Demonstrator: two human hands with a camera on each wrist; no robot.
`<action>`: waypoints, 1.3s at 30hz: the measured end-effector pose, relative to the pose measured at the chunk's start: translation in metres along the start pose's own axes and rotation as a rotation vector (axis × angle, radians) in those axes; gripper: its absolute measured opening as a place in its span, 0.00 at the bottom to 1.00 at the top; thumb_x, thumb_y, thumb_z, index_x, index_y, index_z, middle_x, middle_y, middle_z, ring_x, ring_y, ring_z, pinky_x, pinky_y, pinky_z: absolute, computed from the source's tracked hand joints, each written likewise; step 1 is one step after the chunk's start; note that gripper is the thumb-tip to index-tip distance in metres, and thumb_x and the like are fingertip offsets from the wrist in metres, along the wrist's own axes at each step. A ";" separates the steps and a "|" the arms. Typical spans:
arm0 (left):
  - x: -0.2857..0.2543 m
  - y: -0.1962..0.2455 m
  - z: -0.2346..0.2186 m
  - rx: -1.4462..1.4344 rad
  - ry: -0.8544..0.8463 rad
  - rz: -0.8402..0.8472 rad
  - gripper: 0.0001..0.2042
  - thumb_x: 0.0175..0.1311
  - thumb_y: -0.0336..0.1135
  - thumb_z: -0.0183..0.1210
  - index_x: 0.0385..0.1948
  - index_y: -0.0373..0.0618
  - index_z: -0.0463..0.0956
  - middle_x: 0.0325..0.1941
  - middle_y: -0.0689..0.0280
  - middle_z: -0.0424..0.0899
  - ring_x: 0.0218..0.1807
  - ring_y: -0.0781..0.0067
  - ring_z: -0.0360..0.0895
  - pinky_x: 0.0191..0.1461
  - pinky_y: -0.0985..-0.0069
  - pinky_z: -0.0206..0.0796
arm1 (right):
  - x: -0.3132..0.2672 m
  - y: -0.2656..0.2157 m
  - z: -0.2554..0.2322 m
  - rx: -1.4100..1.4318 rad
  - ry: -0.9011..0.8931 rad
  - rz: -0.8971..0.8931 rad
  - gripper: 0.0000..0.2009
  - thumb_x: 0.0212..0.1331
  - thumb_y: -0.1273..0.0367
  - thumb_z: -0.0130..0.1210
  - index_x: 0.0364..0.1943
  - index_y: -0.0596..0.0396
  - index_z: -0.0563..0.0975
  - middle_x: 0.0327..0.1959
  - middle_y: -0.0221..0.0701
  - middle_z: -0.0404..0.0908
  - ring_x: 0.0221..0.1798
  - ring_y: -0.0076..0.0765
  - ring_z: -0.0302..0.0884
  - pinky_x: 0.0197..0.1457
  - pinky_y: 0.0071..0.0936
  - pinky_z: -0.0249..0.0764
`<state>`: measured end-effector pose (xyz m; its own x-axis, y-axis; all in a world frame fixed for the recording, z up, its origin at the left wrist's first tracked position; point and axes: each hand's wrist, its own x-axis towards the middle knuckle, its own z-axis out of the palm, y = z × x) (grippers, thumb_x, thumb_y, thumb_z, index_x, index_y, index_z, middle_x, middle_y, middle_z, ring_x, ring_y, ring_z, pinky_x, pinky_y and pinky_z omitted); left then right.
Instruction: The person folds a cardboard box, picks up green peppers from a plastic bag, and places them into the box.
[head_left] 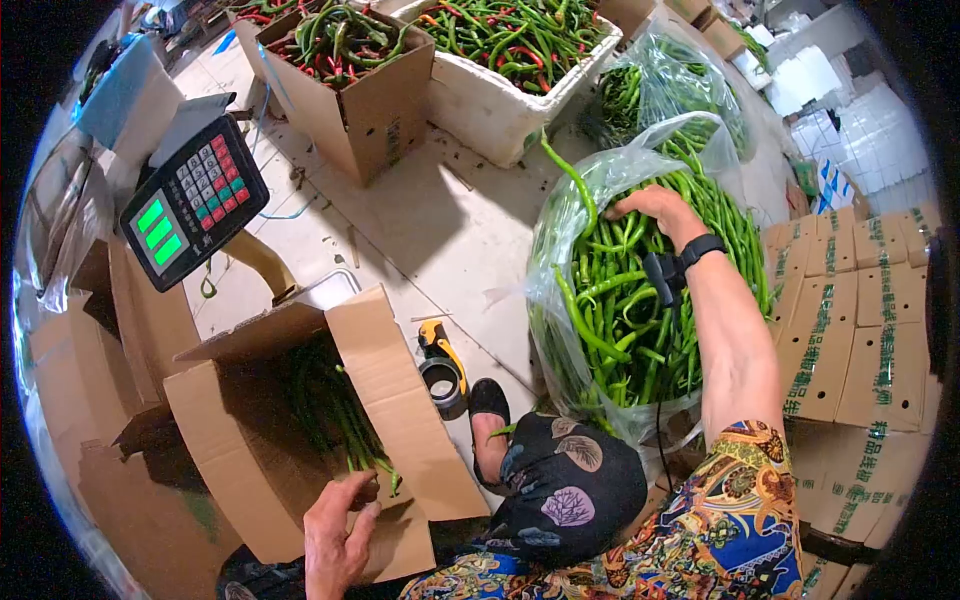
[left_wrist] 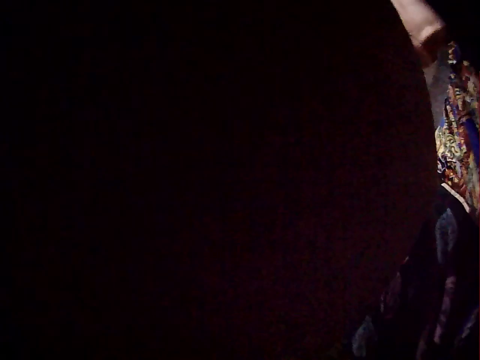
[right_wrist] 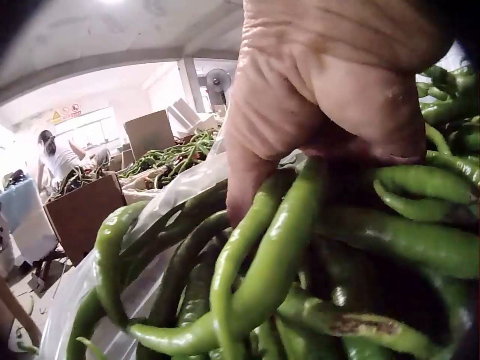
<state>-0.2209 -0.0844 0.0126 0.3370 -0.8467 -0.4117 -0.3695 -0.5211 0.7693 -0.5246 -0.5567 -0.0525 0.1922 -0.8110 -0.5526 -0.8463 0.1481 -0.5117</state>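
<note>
Left hand rested flat on cardboard box flap; green peppers clutched in bag by right hand. Gathering step judged underway; transfer into box needed next.

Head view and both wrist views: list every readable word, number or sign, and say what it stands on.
None can be read.
Flat cartons: green printed characters, too small and blurred.
Scale keypad: key markings too small; green display shows no legible digits.
Wall signs: blurred.
Standing carton: faint print, illegible.
Left wrist view: nearly black.
</note>
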 end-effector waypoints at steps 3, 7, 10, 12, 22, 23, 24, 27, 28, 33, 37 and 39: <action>0.003 0.001 -0.001 -0.006 -0.031 0.002 0.16 0.55 0.26 0.57 0.47 0.36 0.75 0.41 0.52 0.81 0.44 0.58 0.79 0.51 0.70 0.69 | -0.016 0.011 -0.008 0.221 0.071 -0.012 0.15 0.44 0.63 0.64 0.37 0.53 0.84 0.43 0.30 0.83 0.55 0.30 0.72 0.62 0.30 0.57; 0.005 -0.003 0.002 0.007 -0.034 0.063 0.16 0.56 0.27 0.56 0.47 0.36 0.74 0.40 0.52 0.81 0.44 0.58 0.79 0.51 0.69 0.68 | -0.016 0.040 -0.017 0.315 -0.023 -0.125 0.14 0.47 0.60 0.60 0.35 0.53 0.83 0.43 0.30 0.81 0.55 0.32 0.71 0.63 0.29 0.56; 0.004 -0.006 0.001 -0.027 -0.031 0.078 0.16 0.57 0.27 0.56 0.47 0.36 0.74 0.41 0.52 0.81 0.44 0.58 0.79 0.51 0.70 0.69 | -0.035 0.035 -0.006 0.418 0.020 -0.287 0.13 0.47 0.61 0.60 0.32 0.54 0.82 0.41 0.33 0.81 0.50 0.32 0.74 0.58 0.31 0.62; 0.003 -0.004 0.000 -0.007 -0.020 0.105 0.15 0.57 0.26 0.56 0.47 0.35 0.74 0.40 0.52 0.80 0.43 0.58 0.79 0.49 0.71 0.69 | -0.054 0.019 0.000 0.416 0.083 -0.261 0.12 0.48 0.60 0.60 0.30 0.53 0.81 0.39 0.31 0.80 0.45 0.30 0.75 0.55 0.28 0.64; -0.005 -0.012 0.002 -0.056 0.009 0.211 0.15 0.57 0.25 0.56 0.47 0.36 0.74 0.39 0.53 0.80 0.40 0.62 0.80 0.44 0.73 0.71 | -0.097 0.043 -0.041 0.380 0.172 0.101 0.13 0.40 0.64 0.67 0.31 0.52 0.83 0.48 0.34 0.80 0.63 0.35 0.60 0.67 0.40 0.47; -0.006 -0.013 0.002 -0.053 0.012 0.221 0.15 0.57 0.25 0.56 0.47 0.36 0.74 0.39 0.53 0.80 0.40 0.62 0.80 0.44 0.73 0.71 | -0.109 0.049 -0.040 0.512 0.181 -0.023 0.14 0.40 0.64 0.67 0.33 0.54 0.82 0.47 0.35 0.80 0.63 0.35 0.60 0.68 0.40 0.47; -0.007 -0.016 0.003 -0.061 0.009 0.207 0.15 0.57 0.25 0.56 0.47 0.36 0.74 0.39 0.54 0.81 0.40 0.62 0.81 0.43 0.72 0.71 | -0.124 0.052 -0.039 0.643 0.189 -0.147 0.16 0.39 0.65 0.68 0.35 0.56 0.81 0.45 0.36 0.80 0.63 0.35 0.59 0.68 0.40 0.46; -0.008 -0.023 0.006 -0.051 0.008 0.229 0.15 0.57 0.25 0.56 0.48 0.37 0.75 0.38 0.54 0.81 0.38 0.63 0.81 0.41 0.72 0.72 | -0.174 0.017 -0.027 0.724 0.461 -0.082 0.19 0.42 0.72 0.67 0.42 0.57 0.78 0.39 0.33 0.81 0.52 0.33 0.71 0.60 0.36 0.62; -0.008 -0.024 0.006 -0.034 0.013 0.256 0.15 0.57 0.25 0.56 0.48 0.38 0.75 0.38 0.54 0.82 0.38 0.63 0.82 0.41 0.72 0.73 | -0.181 0.019 -0.030 0.824 0.424 -0.169 0.20 0.43 0.75 0.66 0.44 0.57 0.77 0.38 0.30 0.82 0.47 0.31 0.75 0.56 0.34 0.68; -0.010 -0.020 0.007 -0.037 -0.012 0.249 0.15 0.57 0.25 0.56 0.48 0.37 0.75 0.37 0.55 0.83 0.37 0.65 0.82 0.42 0.73 0.73 | -0.192 0.042 -0.055 0.957 0.466 -0.381 0.18 0.46 0.75 0.66 0.44 0.56 0.77 0.41 0.27 0.80 0.42 0.28 0.76 0.50 0.28 0.72; -0.012 -0.020 0.009 -0.115 -0.010 0.246 0.14 0.58 0.25 0.55 0.47 0.35 0.75 0.36 0.57 0.83 0.37 0.70 0.82 0.42 0.75 0.73 | -0.200 0.043 -0.079 0.992 0.590 -0.597 0.16 0.50 0.74 0.65 0.45 0.55 0.76 0.41 0.28 0.80 0.44 0.29 0.77 0.50 0.29 0.73; -0.014 -0.017 0.010 -0.122 0.002 0.257 0.14 0.59 0.25 0.55 0.47 0.35 0.75 0.36 0.57 0.83 0.38 0.71 0.81 0.43 0.75 0.73 | -0.221 0.033 -0.088 1.032 0.551 -0.595 0.16 0.50 0.75 0.64 0.45 0.56 0.76 0.40 0.30 0.80 0.44 0.31 0.78 0.50 0.30 0.74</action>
<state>-0.2278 -0.0649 0.0000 0.2477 -0.9491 -0.1947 -0.3366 -0.2727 0.9013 -0.6389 -0.4221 0.1107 -0.0333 -0.9889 0.1446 0.1111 -0.1474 -0.9828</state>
